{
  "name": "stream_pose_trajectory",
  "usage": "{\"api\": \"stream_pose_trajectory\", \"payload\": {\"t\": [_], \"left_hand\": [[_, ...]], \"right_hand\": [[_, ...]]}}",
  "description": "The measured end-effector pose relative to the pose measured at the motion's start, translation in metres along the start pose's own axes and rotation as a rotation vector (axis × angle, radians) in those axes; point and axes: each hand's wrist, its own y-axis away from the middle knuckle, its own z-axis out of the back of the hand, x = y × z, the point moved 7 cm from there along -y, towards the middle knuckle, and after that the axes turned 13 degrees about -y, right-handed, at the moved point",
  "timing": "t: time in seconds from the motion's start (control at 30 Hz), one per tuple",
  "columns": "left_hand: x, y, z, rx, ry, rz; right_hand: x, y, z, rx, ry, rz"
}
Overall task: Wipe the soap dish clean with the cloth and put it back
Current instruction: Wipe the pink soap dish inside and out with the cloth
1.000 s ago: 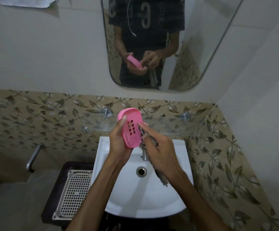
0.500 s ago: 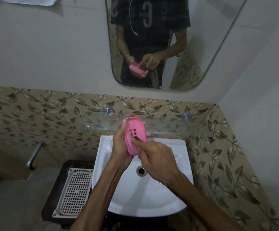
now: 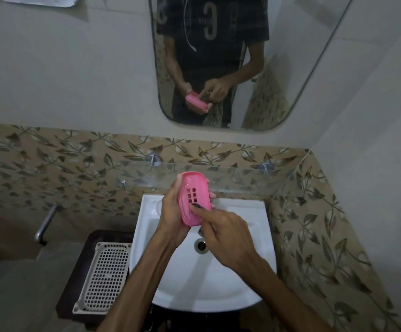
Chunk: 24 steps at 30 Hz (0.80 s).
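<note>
Above the white basin [image 3: 170, 279], just near of the glass shelf [image 3: 238, 178], the left hand [image 3: 170, 212] is gripping the pink soap dish [image 3: 193, 197], holding it tilted up on its long axis with the slotted inner face turned toward the camera. The thumb is lying along the dish's left edge and the fingertips are curling round its right edge, so the dish is being clasped from behind. The right hand [image 3: 228, 233] is reaching in from the near right, its index finger stretched out and pressing a dark bit of the cloth [image 3: 198, 206] against the lower part of the dish, just below the drain slots; the other fingers are curling under, with more dark cloth showing beneath them, though how much they are holding is hard to tell. The basin's drain [image 3: 202, 245] is lying directly under the hands. A pale plastic grid tray [image 3: 103, 276] is resting on a dark stand to the left of the basin. On the far wall, the mirror [image 3: 290, 68] is showing a person's torso, both hands, the dish and a mesh-patterned cloth hanging down.
</note>
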Motion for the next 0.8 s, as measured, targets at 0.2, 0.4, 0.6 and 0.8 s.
{"api": "stream_pose_trajectory", "payload": {"t": [0.2,0.4,0.6,0.8], "left_hand": [[-0.002,0.005,-0.011,-0.060,-0.035,-0.028],[0.000,0.001,-0.002,-0.013,-0.015,-0.037],[-0.004,0.004,-0.007,-0.071,-0.041,-0.069],[0.000,0.006,-0.006,-0.061,-0.014,-0.047]], "right_hand": [[0.002,-0.034,0.018,-0.142,-0.011,0.052],[-0.004,0.003,0.003,-0.034,-0.054,-0.037],[-0.010,-0.025,0.016,-0.153,-0.004,0.021],[-0.018,0.009,0.005,-0.083,-0.123,-0.047]]}}
